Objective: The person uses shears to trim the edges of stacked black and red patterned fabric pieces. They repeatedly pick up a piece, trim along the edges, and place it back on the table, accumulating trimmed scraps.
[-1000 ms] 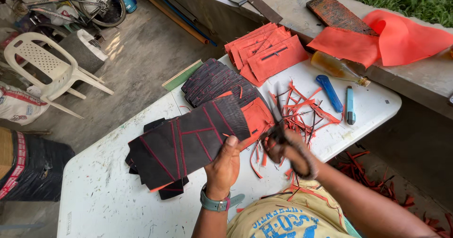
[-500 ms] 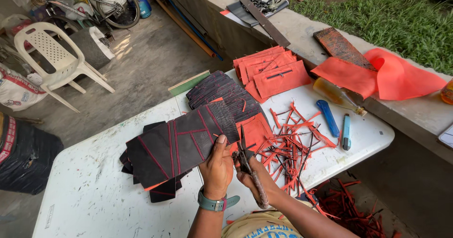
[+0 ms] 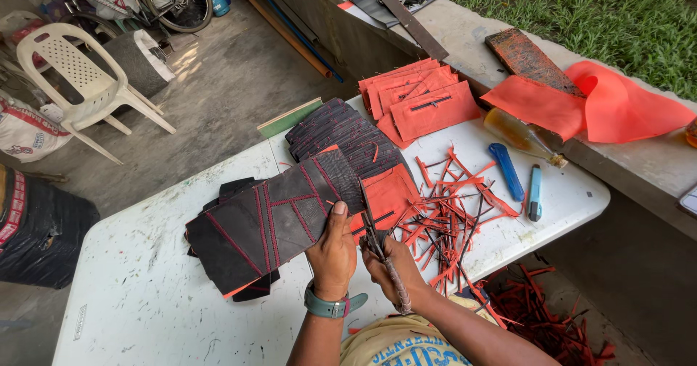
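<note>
My left hand (image 3: 332, 253) grips the lower edge of a long black rubber panel (image 3: 272, 217) with red stitched lines and an orange lining, held over the white table (image 3: 138, 301). My right hand (image 3: 392, 264) holds scissors (image 3: 372, 228), blades pointing up at the panel's right edge where orange fabric (image 3: 388, 195) shows. A heap of thin orange and black trimmings (image 3: 450, 224) lies just right of the scissors.
Stacks of black panels (image 3: 341, 133) and orange zip pouches (image 3: 417, 97) lie at the table's far side. Two blue utility knives (image 3: 519, 181) and a bottle (image 3: 519, 137) sit at right. Orange cloth (image 3: 610, 108) covers the concrete ledge. A white plastic chair (image 3: 76, 83) stands left.
My right hand has brought the scissors in from the right, up to the panel's edge beside my left hand. The view has tipped down and drawn slightly closer.
</note>
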